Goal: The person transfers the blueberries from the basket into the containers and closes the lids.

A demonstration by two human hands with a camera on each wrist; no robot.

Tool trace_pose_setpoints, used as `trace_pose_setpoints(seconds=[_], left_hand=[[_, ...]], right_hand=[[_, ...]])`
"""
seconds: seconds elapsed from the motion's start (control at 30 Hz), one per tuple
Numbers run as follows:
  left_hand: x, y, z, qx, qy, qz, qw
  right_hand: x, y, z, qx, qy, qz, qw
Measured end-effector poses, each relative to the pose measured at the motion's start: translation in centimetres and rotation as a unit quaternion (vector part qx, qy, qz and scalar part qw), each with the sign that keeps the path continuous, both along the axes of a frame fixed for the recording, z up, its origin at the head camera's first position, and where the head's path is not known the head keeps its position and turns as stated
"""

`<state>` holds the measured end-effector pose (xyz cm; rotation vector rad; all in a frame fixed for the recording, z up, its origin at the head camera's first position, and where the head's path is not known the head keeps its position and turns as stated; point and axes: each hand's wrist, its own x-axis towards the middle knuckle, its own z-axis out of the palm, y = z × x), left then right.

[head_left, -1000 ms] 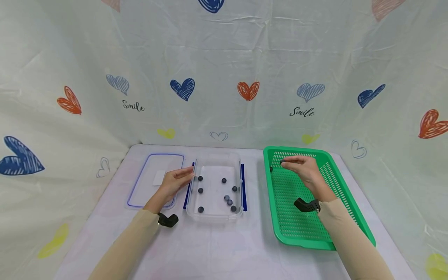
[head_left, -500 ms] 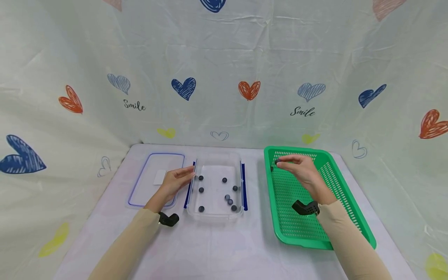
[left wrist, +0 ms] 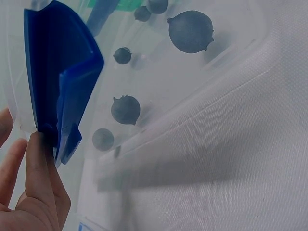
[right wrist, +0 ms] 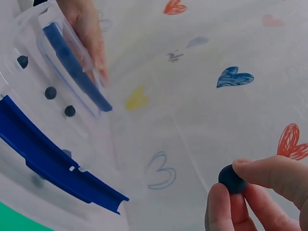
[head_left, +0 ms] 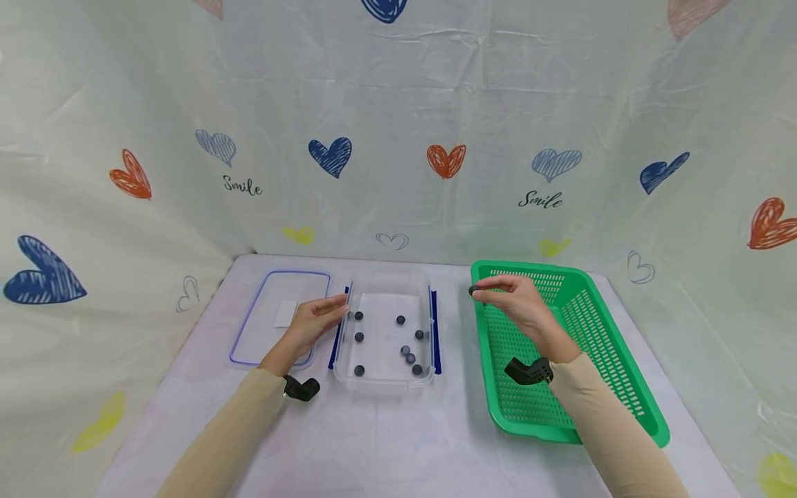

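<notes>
My right hand (head_left: 521,308) pinches a blueberry (right wrist: 232,179) between thumb and fingertips. It is above the left rim of the green basket (head_left: 623,360), near the back corner. My left hand (head_left: 308,325) rests with straight fingers against the left side of a clear plastic box (head_left: 382,382). In the left wrist view those fingers touch the box's blue side latch (left wrist: 62,62), which hangs unfastened. Several dark blueberries (head_left: 359,337) lie spread over the bottom of the lidless box. Whether any blueberry is left behind my right fingers in the basket is hard to tell.
A clear lid with a blue seal (head_left: 249,311) lies flat left of the box, partly under my left hand. The second blue latch (head_left: 436,332) hangs at the box's right side. A strip of white table (head_left: 461,387) separates box and basket. A printed curtain (head_left: 386,200) stands behind.
My right hand has moved left with the pinched blueberry, from inside the basket to its left rim. The left hand stays at the box.
</notes>
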<state>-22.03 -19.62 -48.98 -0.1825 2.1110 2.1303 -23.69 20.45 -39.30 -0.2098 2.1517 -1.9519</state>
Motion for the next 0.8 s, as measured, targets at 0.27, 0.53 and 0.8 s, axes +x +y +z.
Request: trace_pose_setpoints(seconds=[0.27,0.53,0.8], left_hand=[[0.0,0.1,0.2,0.012,-0.002,0.006,0.9999],[0.1,0.1,0.3,0.01,-0.002,0.002,0.9999],[0.1,0.1,0.2,0.015,-0.002,0.002,0.9999]], right_hand=[[-0.3,-2.6,0.0,0.031,0.008,0.016,0.999],[-0.5,-5.1,0.0,0.071,0.02,0.029,0.997],[-0.8,-6.8,-0.3,0.049,0.012,0.044,0.998]])
